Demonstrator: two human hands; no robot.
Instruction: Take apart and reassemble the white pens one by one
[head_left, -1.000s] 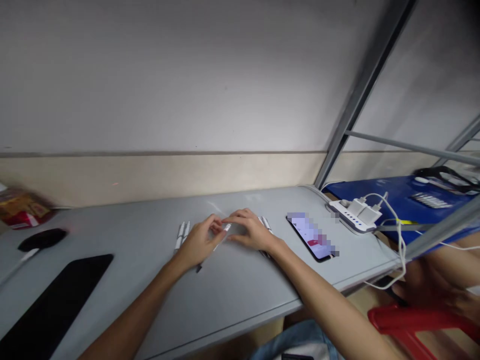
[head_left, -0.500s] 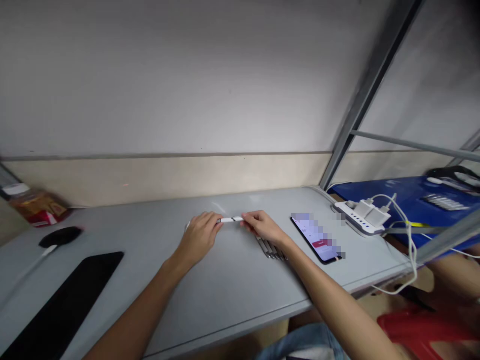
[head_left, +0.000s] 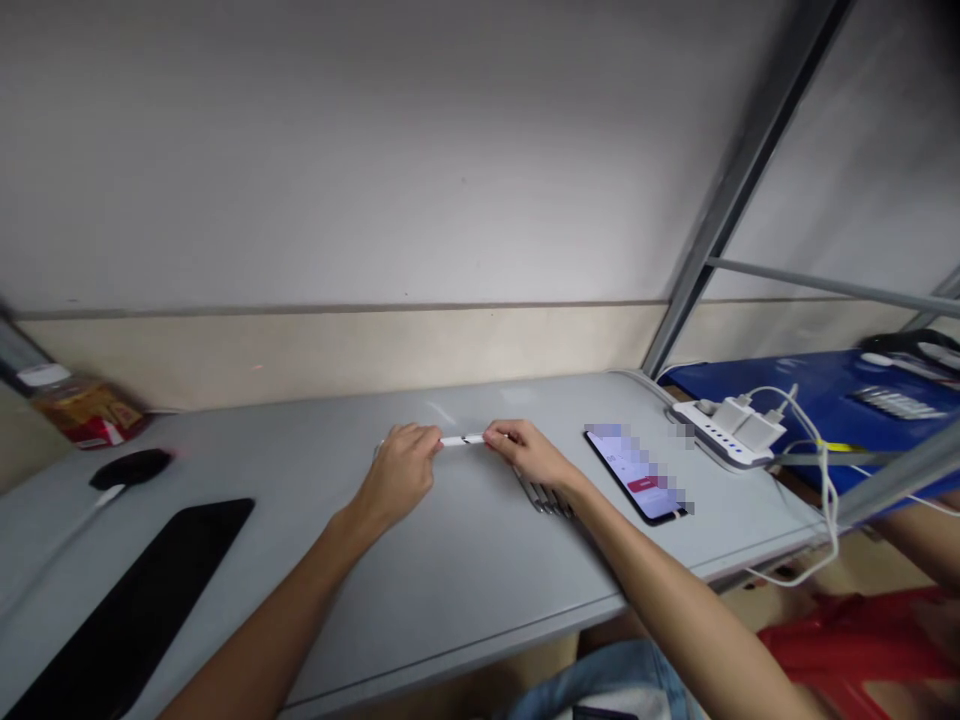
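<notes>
Drawn apart since a second ago, the left hand [head_left: 405,462] and the right hand [head_left: 527,452] now have the white pen [head_left: 463,440] level between them, where it slanted before; against half a second ago they have hardly changed. Each grip is closed on the pen: the left fingers wrap its left end, while the right thumb and fingers pinch its right end. Its bare middle, with a dark mark, lies roughly parallel to the back edge of the bench [head_left: 450,570], nearer that edge than the front one; whether it touches the surface I cannot tell.

Several more pens [head_left: 546,498] lie side by side, partly hidden under the right hand and wrist. Right of them is a phone [head_left: 637,475] with a lit screen, set aslant. A power strip [head_left: 720,435] with white plugs sits by the right edge. Near the back left corner is a bottle [head_left: 88,410] with a white cap; in front of it lie a black disc [head_left: 131,468] on a white cable and a long black slab [head_left: 142,610] reaching toward the front edge.
</notes>
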